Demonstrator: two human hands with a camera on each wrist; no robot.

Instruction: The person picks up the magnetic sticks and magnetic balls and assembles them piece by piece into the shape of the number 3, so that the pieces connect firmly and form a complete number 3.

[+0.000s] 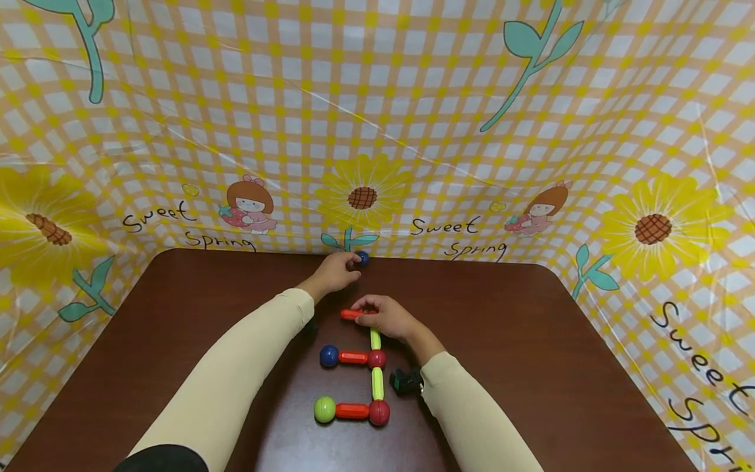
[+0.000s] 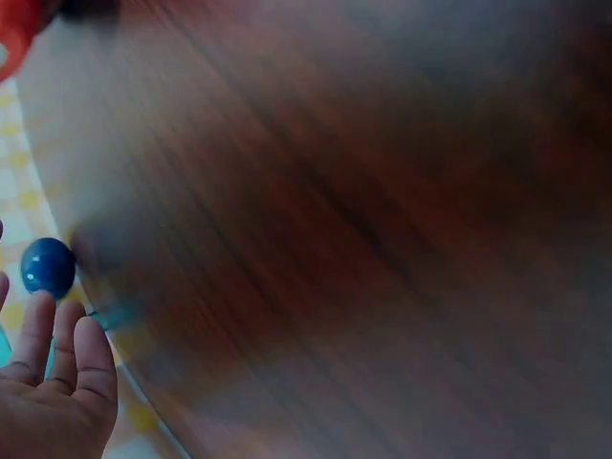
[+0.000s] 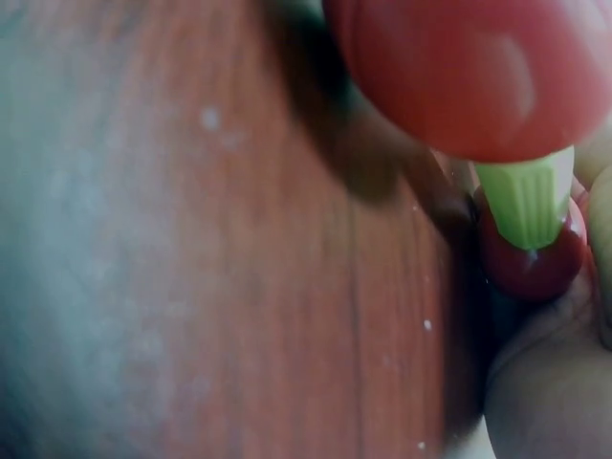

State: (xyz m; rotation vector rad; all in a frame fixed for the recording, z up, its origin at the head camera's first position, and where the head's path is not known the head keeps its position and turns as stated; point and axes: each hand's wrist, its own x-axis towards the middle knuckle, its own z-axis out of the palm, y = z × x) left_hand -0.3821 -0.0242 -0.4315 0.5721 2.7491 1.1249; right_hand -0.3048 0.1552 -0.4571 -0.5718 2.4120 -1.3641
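Note:
Near the table's far edge lies a dark blue ball (image 1: 363, 258). My left hand (image 1: 336, 273) reaches to it; in the left wrist view the fingers (image 2: 94, 359) are fairly straight, with tips right at the ball (image 2: 48, 267). My right hand (image 1: 390, 318) pinches a red rod (image 1: 351, 314) between thumb and fingers at the far end of a ball-and-rod frame, hiding the joint there. A yellow-green rod (image 1: 375, 339) runs from there to a red ball (image 1: 376, 358). In the right wrist view, a red ball (image 3: 478, 76) fills the top.
Nearer me, the frame continues with a red rod (image 1: 354, 357) to a blue ball (image 1: 329, 356), a yellow-green rod (image 1: 377, 383), a red ball (image 1: 379, 412), a red rod (image 1: 352, 411) and a green ball (image 1: 324, 410). A checked cloth (image 1: 413, 131) hangs behind the brown table (image 1: 177, 314).

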